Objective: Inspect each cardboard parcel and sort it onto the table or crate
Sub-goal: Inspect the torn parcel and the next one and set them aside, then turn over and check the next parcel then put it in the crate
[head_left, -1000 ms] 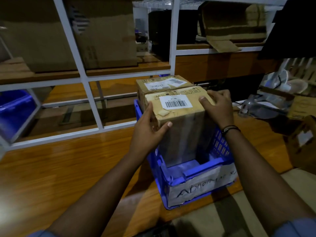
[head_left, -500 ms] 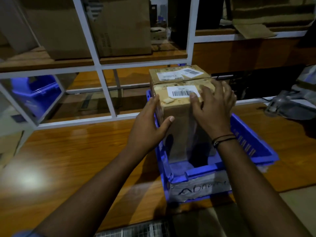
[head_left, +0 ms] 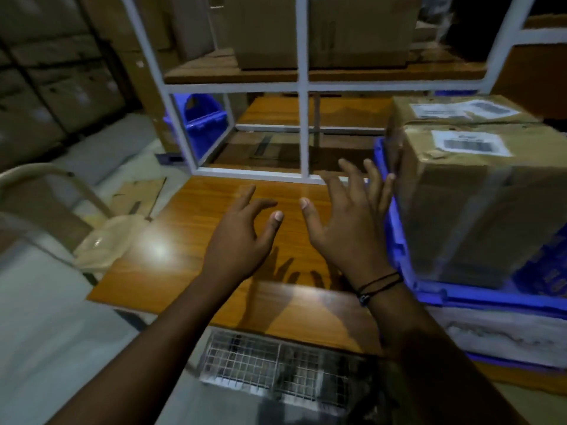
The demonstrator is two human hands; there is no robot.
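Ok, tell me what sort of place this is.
Probably a warehouse or parcel stockroom: big cardboard boxes fill the white shelf rack, and barcode-labelled parcels stand in a blue crate on the wooden table.

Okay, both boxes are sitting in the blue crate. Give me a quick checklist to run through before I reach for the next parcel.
1. Left hand free: ok, open above the table, holding nothing.
2. Right hand free: ok, fingers spread, holding nothing.
3. Front parcel seated in the crate: ok, upright, label on top.
4. Back parcel seated: ok, upright right behind it.
5. Labels readable: not ok, both blurred.
6. Next parcel located: cannot tell; only big shelf boxes show.
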